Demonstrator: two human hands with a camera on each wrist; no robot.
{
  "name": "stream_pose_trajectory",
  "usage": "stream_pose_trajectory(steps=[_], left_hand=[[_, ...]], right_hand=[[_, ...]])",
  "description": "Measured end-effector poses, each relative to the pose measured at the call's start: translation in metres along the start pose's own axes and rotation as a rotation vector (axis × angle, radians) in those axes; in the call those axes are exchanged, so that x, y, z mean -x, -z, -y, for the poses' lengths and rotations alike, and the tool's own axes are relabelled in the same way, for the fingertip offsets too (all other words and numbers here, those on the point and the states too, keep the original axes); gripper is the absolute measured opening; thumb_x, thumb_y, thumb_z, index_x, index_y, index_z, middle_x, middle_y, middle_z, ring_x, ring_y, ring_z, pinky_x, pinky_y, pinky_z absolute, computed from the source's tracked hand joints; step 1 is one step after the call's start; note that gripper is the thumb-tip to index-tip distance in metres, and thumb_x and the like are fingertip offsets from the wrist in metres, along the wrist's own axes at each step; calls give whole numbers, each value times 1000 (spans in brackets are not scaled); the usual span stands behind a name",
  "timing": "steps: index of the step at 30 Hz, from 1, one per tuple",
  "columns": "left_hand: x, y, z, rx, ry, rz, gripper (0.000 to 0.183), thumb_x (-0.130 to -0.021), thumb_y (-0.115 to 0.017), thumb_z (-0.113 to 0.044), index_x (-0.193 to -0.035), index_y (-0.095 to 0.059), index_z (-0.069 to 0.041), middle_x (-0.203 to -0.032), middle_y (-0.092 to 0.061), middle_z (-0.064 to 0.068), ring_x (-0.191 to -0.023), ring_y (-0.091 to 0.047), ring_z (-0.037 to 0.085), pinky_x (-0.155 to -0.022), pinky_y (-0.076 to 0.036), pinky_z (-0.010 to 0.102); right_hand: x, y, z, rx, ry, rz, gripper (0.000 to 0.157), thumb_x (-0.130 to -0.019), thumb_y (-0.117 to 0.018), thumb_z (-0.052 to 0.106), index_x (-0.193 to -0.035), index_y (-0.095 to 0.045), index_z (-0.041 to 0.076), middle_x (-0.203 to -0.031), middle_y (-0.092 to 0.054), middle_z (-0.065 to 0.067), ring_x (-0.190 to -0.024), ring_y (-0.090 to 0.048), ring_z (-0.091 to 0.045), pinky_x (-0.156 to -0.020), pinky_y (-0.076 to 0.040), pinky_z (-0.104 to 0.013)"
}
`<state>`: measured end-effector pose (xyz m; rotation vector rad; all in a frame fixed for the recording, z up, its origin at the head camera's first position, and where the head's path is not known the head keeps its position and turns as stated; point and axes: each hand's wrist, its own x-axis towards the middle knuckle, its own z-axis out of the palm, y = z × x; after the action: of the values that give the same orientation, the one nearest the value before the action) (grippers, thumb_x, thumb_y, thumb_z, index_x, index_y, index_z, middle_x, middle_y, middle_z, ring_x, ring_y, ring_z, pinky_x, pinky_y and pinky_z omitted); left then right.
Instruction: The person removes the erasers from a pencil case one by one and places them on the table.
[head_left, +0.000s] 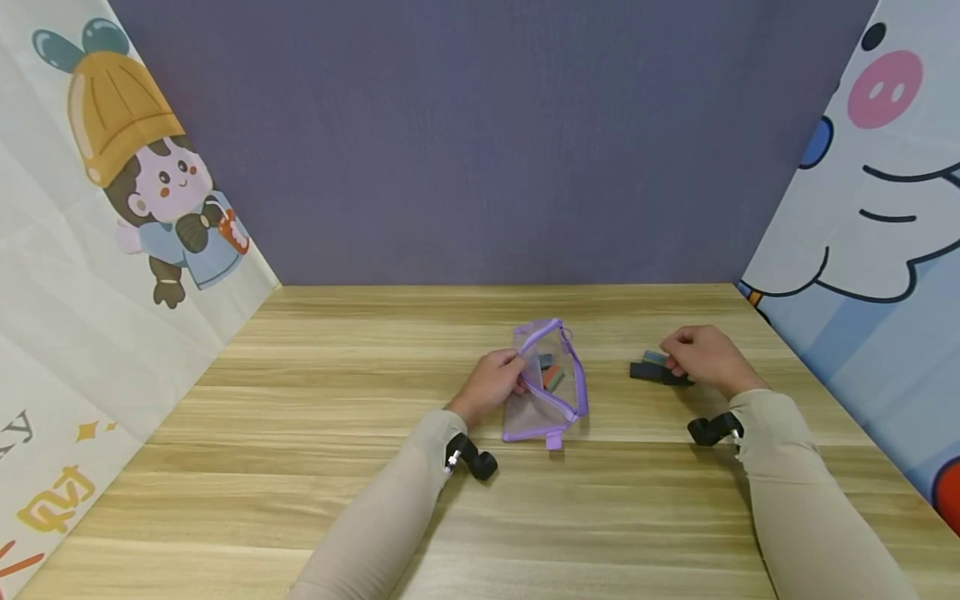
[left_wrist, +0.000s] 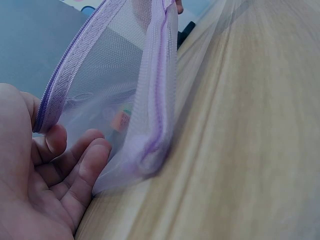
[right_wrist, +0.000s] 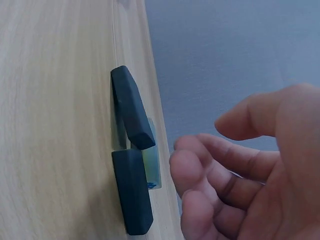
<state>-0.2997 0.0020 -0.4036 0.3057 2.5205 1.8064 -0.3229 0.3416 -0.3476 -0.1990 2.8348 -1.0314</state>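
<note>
Grey-purple panel [head_left: 480, 150] stands upright along the far edge of a pale wood-grain tabletop [head_left: 262, 425]; white printed sheet with cartoon figure [head_left: 45, 250] beyond the left edge, blue-and-white cartoon sheet [head_left: 847, 258] beyond the right. Person's two arms reach forward in beige sleeves [head_left: 390, 508], black mount [head_left: 476, 458] at each wrist. Hands well apart. Left hand [head_left: 491, 383] pinches the zip edge of a see-through mesh pouch with purple trim [head_left: 523, 417], thumb to one side of the strip, other fingers curled below it. Pouch sits slightly right of the surface's middle, short of the far edge, mouth unzipped and gaping. Inside: small orange-and-green block [head_left: 553, 377], grey-blue block [head_left: 545, 362] near it. Right hand [head_left: 707, 358] hovers just beside a small group toward the right edge, fingers bent, thumb apart from them, nothing between. Group: two dark, oblong blocks [right_wrist: 132, 195] lying nearly end to end, contact unclear; bluish-green, partly translucent block [right_wrist: 155, 172] just behind them.
</note>
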Motion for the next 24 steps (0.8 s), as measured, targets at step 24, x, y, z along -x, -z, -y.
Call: stream_pose_trajectory(steps=[24], left_hand=[[1,1,-1,10,18,8,27,-99,-49,-19,-79,-62,-5,-77,-65,6,-65,-62,16,-61,-53,28]], right_hand=[[0,-11,15,-86,53,8,40,-105,-48,25,-124,-61,-7,-97,-68,-13,-82,-64,-22,-65,-54,-31]])
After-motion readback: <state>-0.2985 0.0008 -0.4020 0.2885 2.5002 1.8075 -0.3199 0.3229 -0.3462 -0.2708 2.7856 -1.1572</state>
